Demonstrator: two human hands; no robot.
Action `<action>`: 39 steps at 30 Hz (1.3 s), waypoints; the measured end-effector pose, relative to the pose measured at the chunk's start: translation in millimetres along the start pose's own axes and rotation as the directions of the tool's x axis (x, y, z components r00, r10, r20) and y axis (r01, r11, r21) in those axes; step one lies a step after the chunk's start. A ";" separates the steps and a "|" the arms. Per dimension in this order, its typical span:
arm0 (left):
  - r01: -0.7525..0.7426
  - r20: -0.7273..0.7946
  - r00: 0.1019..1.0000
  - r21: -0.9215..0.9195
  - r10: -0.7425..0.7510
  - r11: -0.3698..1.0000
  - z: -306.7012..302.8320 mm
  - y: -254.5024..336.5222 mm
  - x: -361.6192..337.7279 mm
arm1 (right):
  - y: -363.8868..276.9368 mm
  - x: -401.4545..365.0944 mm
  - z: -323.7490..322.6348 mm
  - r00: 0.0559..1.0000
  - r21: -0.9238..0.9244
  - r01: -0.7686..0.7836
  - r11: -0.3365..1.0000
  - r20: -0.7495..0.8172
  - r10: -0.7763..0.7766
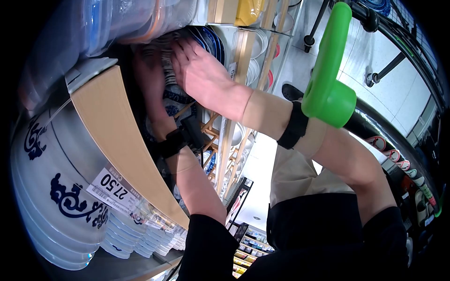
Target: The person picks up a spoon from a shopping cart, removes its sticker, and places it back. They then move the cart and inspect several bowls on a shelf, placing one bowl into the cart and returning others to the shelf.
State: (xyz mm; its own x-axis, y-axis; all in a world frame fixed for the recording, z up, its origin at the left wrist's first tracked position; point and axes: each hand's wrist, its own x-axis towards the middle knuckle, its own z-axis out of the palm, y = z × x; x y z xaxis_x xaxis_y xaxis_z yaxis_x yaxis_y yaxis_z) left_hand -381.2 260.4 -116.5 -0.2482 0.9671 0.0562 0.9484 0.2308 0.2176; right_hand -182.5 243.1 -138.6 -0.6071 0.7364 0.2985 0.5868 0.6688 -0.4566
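Observation:
In the head view, a stack of dishes [167, 63], its rims packed closely together, lies between my two hands inside a shelf. My right hand [194, 65] is pressed along one side of the stack, with its fingers curled over the rims. Along the other side is my left hand [149, 75], partly in shadow and a little blurred. Whether the stack rests on the shelf is hidden. Close to my right fingers sit blue-rimmed dishes [211, 42]. Blue-patterned dishes [186, 111] and wooden rack pegs [209, 126] show beside my left wrist.
A wooden shelf edge [115, 122] with a price tag [112, 187] runs close to my left forearm. Large white bowls [61, 164] stand stacked beside it. Plastic-wrapped containers [122, 23] crowd above my hands in the picture. A green handle [330, 70] and wheeled cart frame [398, 37] are at right.

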 end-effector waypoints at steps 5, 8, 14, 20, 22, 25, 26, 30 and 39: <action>-0.069 -0.014 0.998 -0.072 0.068 0.995 -0.3 0.6 5.2 | -22.0 -12.4 -4.9 0.991 0.239 -0.095 0.966 -0.068 0.114; 0.028 0.023 0.999 -0.115 -0.026 0.993 -0.6 7.9 11.5 | -31.6 -13.3 0.7 0.994 0.377 -0.081 0.923 -0.041 0.104; 0.016 0.058 0.998 -0.158 -0.007 0.987 3.6 -2.8 22.6 | -35.8 -10.4 -0.4 0.993 0.502 -0.060 0.863 -0.055 0.101; 0.138 0.034 0.990 -0.107 -0.135 0.985 5.5 -18.1 20.7 | -52.7 -17.8 -9.4 0.946 0.767 -0.200 0.610 -0.009 0.323; 0.191 0.042 0.981 -0.084 -0.188 0.978 4.7 -8.9 18.8 | -60.8 -20.0 -10.2 0.946 0.776 -0.236 0.584 0.047 0.320; 0.224 0.033 0.974 -0.047 -0.222 0.974 3.5 -6.0 17.1 | -62.0 -18.5 -1.0 0.954 0.794 -0.169 0.584 -0.018 0.300; 0.226 0.025 0.974 -0.035 -0.226 0.973 2.5 -6.8 17.2 | -63.0 -17.3 2.1 0.956 0.794 -0.141 0.592 -0.047 0.291; 0.299 0.060 0.954 -0.092 -0.294 0.950 -5.9 3.9 12.7 | -61.0 -14.9 -1.2 0.939 0.847 -0.167 0.504 -0.019 0.343; 0.082 0.069 0.995 -0.245 -0.067 0.966 14.9 -75.4 7.9 | -36.5 17.8 12.3 0.908 0.818 -0.219 0.531 -0.028 0.418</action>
State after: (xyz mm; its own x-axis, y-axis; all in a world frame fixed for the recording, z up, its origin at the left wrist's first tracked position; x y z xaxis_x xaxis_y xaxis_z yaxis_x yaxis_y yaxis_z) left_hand -451.7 252.2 -147.0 -0.2970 0.9545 -0.0262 0.8476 0.2761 0.4531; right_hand -221.3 230.6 -126.9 -0.2912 0.9510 0.1039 0.0063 0.1105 -0.9939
